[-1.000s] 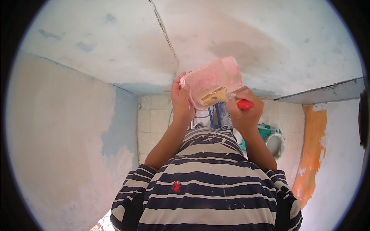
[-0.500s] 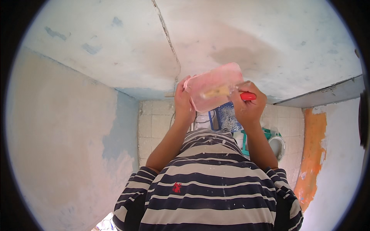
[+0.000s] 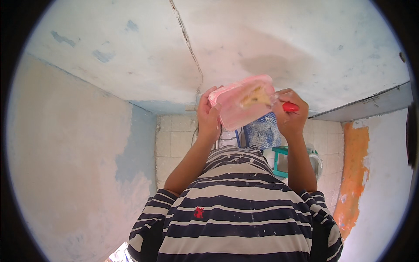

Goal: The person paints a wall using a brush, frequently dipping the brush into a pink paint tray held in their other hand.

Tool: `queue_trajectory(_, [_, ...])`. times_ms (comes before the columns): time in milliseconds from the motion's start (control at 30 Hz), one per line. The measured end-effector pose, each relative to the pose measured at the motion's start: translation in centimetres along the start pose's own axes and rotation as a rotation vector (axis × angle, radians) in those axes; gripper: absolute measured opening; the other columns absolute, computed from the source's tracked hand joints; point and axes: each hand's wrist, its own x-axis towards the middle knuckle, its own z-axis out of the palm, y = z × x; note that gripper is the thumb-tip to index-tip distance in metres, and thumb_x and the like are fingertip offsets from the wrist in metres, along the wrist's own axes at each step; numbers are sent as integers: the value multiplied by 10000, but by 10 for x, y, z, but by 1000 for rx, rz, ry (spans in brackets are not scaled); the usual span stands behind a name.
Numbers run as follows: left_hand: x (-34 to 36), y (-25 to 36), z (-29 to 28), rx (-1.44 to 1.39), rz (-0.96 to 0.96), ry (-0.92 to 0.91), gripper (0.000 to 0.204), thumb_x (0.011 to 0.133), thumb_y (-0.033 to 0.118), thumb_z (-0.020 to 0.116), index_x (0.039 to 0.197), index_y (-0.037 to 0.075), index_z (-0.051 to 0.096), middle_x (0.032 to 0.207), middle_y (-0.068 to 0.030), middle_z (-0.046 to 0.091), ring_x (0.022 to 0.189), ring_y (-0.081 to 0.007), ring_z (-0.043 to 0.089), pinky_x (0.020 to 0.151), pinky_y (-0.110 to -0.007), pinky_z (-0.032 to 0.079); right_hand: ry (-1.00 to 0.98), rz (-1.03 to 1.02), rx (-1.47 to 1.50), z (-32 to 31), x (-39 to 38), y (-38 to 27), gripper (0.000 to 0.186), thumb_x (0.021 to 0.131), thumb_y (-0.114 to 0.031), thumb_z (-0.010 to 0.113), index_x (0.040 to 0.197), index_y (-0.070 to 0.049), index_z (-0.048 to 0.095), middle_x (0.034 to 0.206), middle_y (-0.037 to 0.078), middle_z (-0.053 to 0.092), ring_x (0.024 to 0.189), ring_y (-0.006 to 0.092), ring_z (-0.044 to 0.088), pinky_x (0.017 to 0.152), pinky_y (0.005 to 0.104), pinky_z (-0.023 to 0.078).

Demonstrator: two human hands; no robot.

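Note:
My left hand (image 3: 209, 114) grips the left end of a shallow pink plastic container (image 3: 231, 114), its thumb over the rim. The container is tilted, and pale smears coat its inside. On the other side, my right hand (image 3: 291, 114) is wrapped round a red-handled tool (image 3: 290, 107), whose handle end sticks out past the fingers. Its flat, yellowish head lies over the container's inside. Motion blurs that head, so I cannot tell a scraper from a brush.
Ahead stands a pale, patchy wall (image 3: 144, 56) with a long crack (image 3: 187, 38). Below the container are a blue basket (image 3: 263, 131) and a green stool (image 3: 280, 150), with a round pale bucket (image 3: 316, 163) beside it, on a tiled floor (image 3: 172, 142). Side walls close in left and right.
My right hand and the red-handled tool have shifted right and slightly down. The container's right end has dipped a little, while my left hand keeps its hold.

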Motion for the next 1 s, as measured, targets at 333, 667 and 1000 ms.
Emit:
queue_trajectory(333, [-14,-4,6,81,135,18,654,801,-45,525,1439,-28,386,1456,-212,482,1341,-271,490,1142,-392,384,53,-86,-79,-11,-21,15,101,798,37,708,801,3,613,750,82,653,659,130,597,617,265,488])
queue_trajectory(667, [-19,-18,19,74,140,52,677,779,-24,557,1433,-47,382,1464,-233,471,1355,-274,474,1146,-400,376,216,-126,79,-17,-3,14,127,814,45,691,762,10,580,771,87,649,657,125,567,625,245,469])
queue_trajectory(1000, [-23,-41,55,159,267,25,742,743,101,630,1427,-49,385,1454,-235,478,1334,-284,495,1145,-414,378,-36,59,87,-66,-2,27,124,820,2,688,751,1,586,682,58,607,608,97,509,571,249,424])
